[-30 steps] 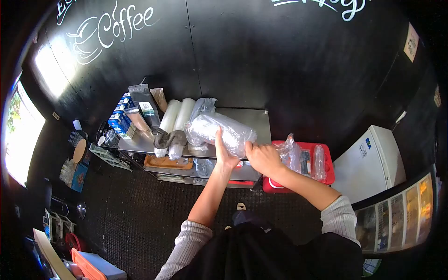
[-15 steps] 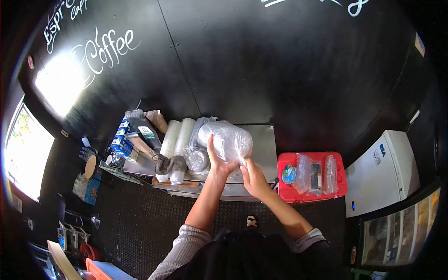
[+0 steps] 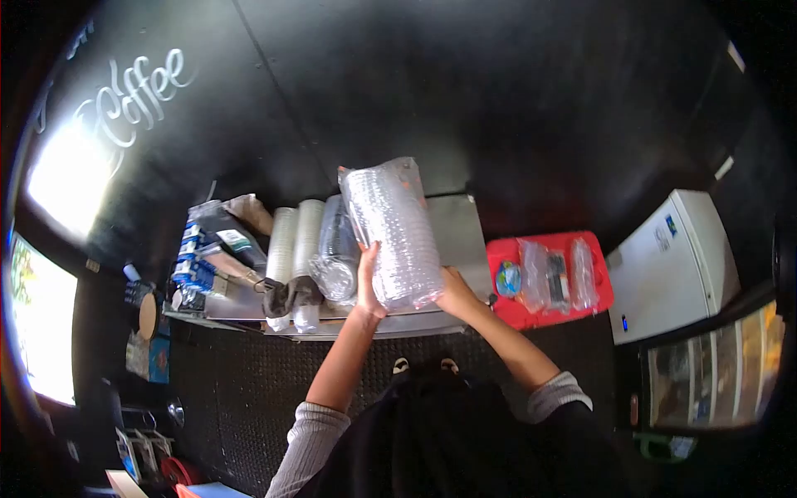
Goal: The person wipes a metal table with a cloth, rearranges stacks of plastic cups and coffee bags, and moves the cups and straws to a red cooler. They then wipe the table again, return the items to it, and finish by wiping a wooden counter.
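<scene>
Held up over the counter is a bagged stack of clear plastic lids, ribbed and shiny in its see-through wrapping. My left hand grips its lower left side, thumb resting on the front. At the lower right end, my right hand holds the same bag, some of its fingers hidden behind the plastic. Left of the bag, on the counter, lie a wrapped stack of dark, clear-ended cups and two long sleeves of white cups, one sleeve beside the other.
The metal counter runs along the black wall. Blue-and-white cartons stand at its left end. On the right, a red box carries several plastic-wrapped packs, beside a white fridge. Dark textured matting covers the floor.
The bag has turned from end-on to lengthwise, its far end now pointing up toward the wall. My right hand has moved from its gathered plastic to its lower right end. The view has shifted.
</scene>
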The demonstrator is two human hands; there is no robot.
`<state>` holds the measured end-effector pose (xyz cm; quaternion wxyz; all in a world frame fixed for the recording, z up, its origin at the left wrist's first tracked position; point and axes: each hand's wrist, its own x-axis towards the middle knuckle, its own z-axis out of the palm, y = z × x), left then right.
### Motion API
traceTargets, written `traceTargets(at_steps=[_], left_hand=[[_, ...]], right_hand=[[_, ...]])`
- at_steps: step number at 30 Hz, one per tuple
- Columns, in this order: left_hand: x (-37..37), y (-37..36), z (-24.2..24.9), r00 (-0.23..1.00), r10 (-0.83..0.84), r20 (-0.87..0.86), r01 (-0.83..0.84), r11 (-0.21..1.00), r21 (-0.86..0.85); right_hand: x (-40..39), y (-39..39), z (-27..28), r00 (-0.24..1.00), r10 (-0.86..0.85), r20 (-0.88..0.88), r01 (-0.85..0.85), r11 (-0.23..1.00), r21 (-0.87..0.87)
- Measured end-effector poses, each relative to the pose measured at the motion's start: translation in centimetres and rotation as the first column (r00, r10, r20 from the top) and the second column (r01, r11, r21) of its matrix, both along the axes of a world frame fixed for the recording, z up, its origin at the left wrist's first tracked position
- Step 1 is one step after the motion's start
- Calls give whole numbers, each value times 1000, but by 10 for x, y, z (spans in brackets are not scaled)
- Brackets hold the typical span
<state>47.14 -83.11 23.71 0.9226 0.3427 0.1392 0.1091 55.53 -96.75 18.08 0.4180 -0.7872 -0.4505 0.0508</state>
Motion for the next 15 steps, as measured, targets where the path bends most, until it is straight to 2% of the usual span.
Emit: traceTargets(at_steps=[1, 2, 3, 4, 5, 6, 7, 8, 9, 10, 11, 13, 14, 15], left_hand=[[0, 7, -14, 999, -41, 10, 42, 999, -8], [2, 12, -24, 999, -54, 9, 54, 998, -12], [2, 16, -33, 998, -61, 11, 61, 998, -14], [2, 21, -42, 997, -73, 10, 73, 997, -20], [2, 26, -47, 997, -79, 24, 80, 996, -35], [1, 31, -53, 996, -82, 38, 84, 995, -51], [1, 38, -63, 996, -85, 39, 87, 995, -55], [2, 45, -76, 988, -150, 27, 150, 989, -9], [2, 49, -81, 978, -210, 12, 210, 977, 37], [2, 49, -87, 980, -201, -15, 201, 977, 70], [2, 49, -83, 969, -237, -71, 246, 951, 185], [3, 47, -74, 950, -233, -206, 263, 955, 134], [4, 48, -73, 971, -135, -197, 204, 900, 386], [7, 56, -83, 971, -100, -219, 200, 841, 503]], right_hand=[[1, 0, -17, 999, -29, -14, 28, 999, -15], [3, 5, -19, 959, 58, -278, -32, 995, 99], [4, 9, -21, 846, 172, -505, -60, 971, 230], [5, 12, -26, 848, 158, -506, -48, 973, 224], [6, 17, -28, 651, 218, -727, 40, 947, 320], [6, 22, -31, 396, 299, -868, 151, 911, 383], [7, 23, -33, 398, 294, -869, 154, 912, 379], [8, 22, -28, 107, 493, -864, 256, 825, 503], [7, 24, -21, -170, 664, -728, 391, 724, 569], [4, 28, -14, -183, 609, -772, 432, 755, 493], [4, 33, -17, -182, 608, -773, 423, 758, 496], [0, 41, -26, 162, 447, -880, 331, 815, 475], [0, 42, -24, 189, 425, -885, 351, 813, 465], [2, 42, -19, 193, 428, -883, 340, 814, 470]])
